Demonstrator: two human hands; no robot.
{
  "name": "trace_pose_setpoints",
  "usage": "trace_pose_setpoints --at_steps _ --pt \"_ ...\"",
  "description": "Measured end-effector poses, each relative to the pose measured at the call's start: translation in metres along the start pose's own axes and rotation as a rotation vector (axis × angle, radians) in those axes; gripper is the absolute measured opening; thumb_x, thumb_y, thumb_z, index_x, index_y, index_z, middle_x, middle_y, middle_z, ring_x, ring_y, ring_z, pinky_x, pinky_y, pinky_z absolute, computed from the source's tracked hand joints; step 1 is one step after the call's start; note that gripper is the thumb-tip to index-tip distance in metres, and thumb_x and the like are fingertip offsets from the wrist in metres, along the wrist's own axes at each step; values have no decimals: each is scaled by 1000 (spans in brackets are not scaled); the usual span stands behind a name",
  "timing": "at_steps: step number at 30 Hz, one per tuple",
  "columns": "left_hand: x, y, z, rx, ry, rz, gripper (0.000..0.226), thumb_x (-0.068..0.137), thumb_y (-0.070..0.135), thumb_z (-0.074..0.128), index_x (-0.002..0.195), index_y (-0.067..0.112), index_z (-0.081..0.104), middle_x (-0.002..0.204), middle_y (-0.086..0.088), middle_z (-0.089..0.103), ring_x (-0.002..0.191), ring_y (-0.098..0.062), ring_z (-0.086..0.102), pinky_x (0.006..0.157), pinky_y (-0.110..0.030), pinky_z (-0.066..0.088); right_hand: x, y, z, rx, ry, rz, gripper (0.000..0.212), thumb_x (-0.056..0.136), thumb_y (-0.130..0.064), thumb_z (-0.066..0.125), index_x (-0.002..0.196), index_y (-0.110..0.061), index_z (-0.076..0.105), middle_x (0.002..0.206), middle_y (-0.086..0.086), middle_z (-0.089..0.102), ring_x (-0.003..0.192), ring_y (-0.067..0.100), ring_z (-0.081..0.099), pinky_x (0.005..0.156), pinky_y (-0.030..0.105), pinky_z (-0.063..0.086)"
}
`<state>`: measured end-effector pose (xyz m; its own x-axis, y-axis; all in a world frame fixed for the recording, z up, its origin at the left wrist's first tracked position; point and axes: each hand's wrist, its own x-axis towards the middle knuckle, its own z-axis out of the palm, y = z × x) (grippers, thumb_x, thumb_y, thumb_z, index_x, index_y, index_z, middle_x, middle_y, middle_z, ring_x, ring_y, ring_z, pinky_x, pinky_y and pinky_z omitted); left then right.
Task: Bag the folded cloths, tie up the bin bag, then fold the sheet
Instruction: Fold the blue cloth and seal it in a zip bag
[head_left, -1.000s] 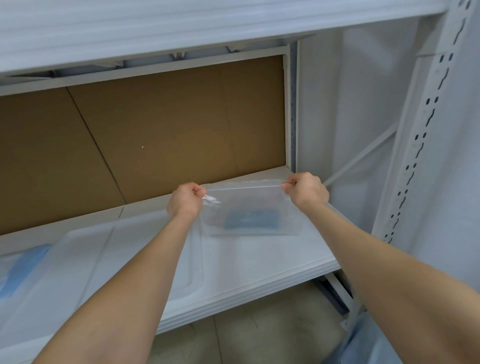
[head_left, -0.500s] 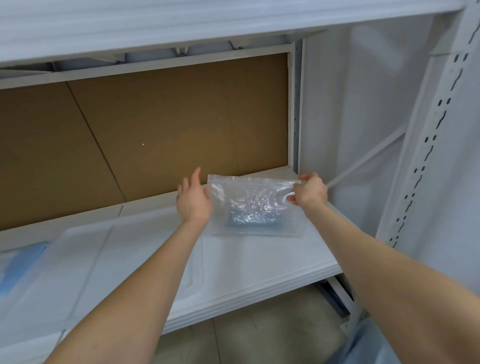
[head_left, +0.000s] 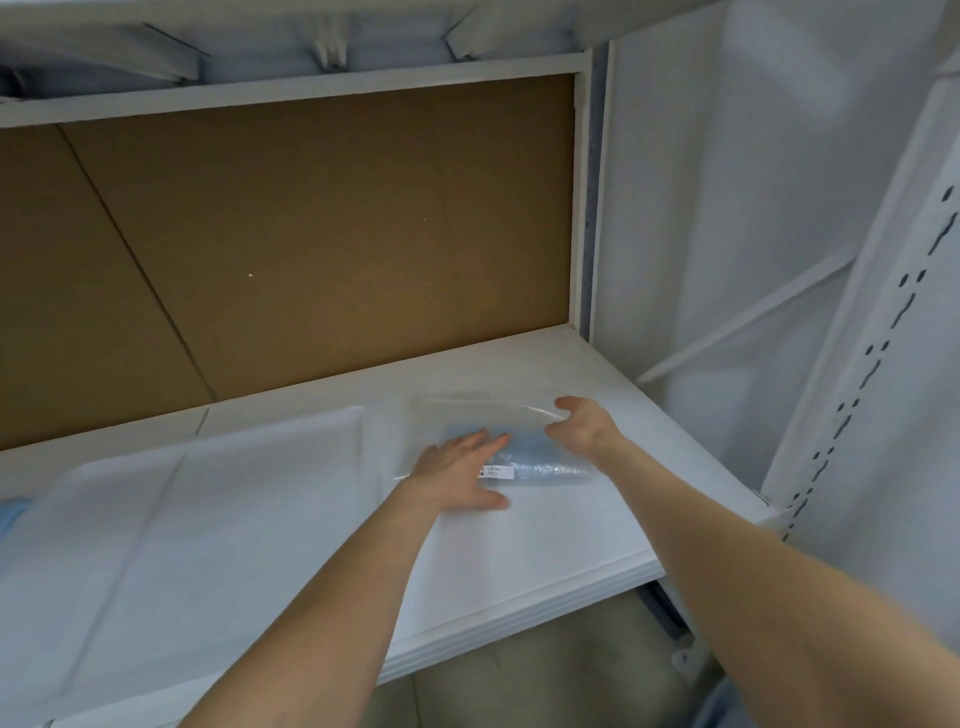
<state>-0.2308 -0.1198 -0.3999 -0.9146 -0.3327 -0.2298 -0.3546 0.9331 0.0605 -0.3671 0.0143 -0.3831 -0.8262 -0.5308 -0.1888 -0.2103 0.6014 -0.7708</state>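
The white sheet (head_left: 208, 519) lies spread on the shelf (head_left: 597, 509), unfolded. Right of it lies the clear bag (head_left: 535, 457), blue cloth inside. Left hand (head_left: 457, 473) presses flat, open; right hand (head_left: 584, 423) pinches the bag edge. No bin bag visible.

Both your bare forearms reach forward from the near edge. Your left hand (head_left: 460, 470) lies flat, palm down, fingers spread and pointing far-right. Your right hand (head_left: 584, 423) curls, thumb and fingers bent in a loose pinch.
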Motion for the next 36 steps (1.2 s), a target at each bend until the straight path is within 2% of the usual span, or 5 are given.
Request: trace_pose_setpoints --at_steps 9,16,21,32,36 --pt "20 18 -2 -46 277 -169 30 97 36 44 122 33 61 127 -1 61 118 -24 55 93 -29 43 12 18 -4 441 86 115 61 98 -49 37 149 -16 28 150 9 36 133 32 41 110 46 35" --pt "17 16 -41 -865 444 -285 37 98 35 44 69 13 50 79 -10 54 77 -25 52 71 -31 38 -4 17 -23 739 -77 180 77 88 -66 42 146 -18 31 147 6 41 133 30 42 109 43 37" --pt "-9 31 -75 -1416 325 -162 26 101 25 45 85 12 61 81 -6 64 74 -21 61 69 -28 48 -20 -3 -24 756 -252 41 92 78 -61 62 152 -29 16 154 2 29 139 32 32 113 46 29" --pt "-53 90 -84 -1389 154 -44 28 102 26 42 83 14 59 80 -1 63 71 -15 60 63 -28 48 -90 -14 -72 844 -282 -39 47 80 -40 72 118 -16 58 115 9 66 109 30 62 92 45 52" --pt "-55 105 -79 -1325 99 0 23 101 27 44 97 10 60 90 -5 63 78 -16 60 70 -28 48 -117 -12 -82 859 -101 -18 43 82 -28 73 119 -13 56 116 13 66 105 31 65 93 46 53"
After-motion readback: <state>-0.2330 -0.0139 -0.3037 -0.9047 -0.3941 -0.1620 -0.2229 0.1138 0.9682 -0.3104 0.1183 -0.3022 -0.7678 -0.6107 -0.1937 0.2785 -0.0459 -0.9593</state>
